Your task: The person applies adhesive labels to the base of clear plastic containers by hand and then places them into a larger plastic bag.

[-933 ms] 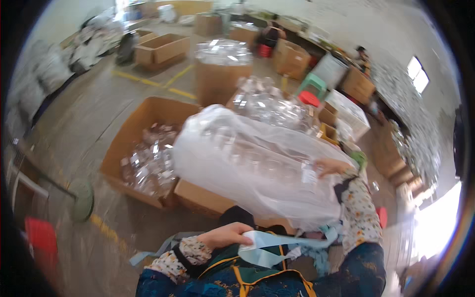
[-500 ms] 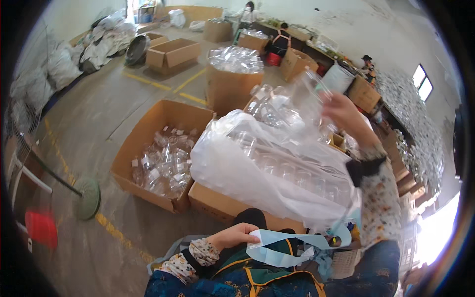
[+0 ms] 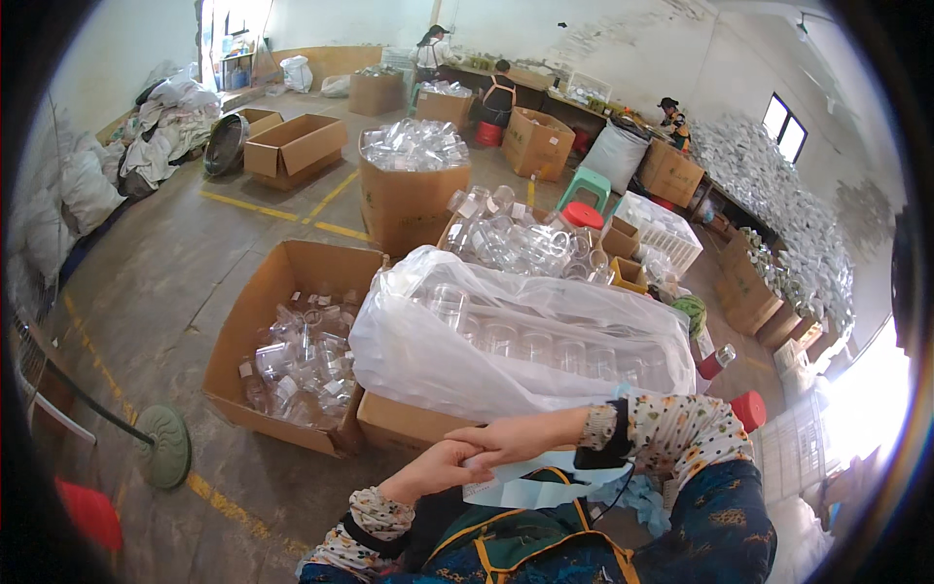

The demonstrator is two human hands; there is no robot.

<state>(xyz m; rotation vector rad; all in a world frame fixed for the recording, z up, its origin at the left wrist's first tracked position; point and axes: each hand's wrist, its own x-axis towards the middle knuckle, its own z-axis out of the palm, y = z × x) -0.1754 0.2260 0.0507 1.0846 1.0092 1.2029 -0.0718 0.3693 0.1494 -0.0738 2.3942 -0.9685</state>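
In my lap lies a long pale-blue strip, its end pinched by my left hand. My right hand reaches across and meets the left one, its fingers closed at the same end of the strip. Whatever the right fingertips grip is hidden. Just beyond both hands, a white plastic bag holds rows of clear plastic jars on a cardboard box. Left of it, an open carton contains many loose clear bottles, some with white labels.
Behind the bag is a heap of clear jars, with a red-topped stool and a white crate nearby. A round green base with a pole stands at left. People work along the far bench.
My right hand has come back from the jar heap, where it held a clear plastic jar, to my left hand at the strip. The jar is out of it. The view has shifted.
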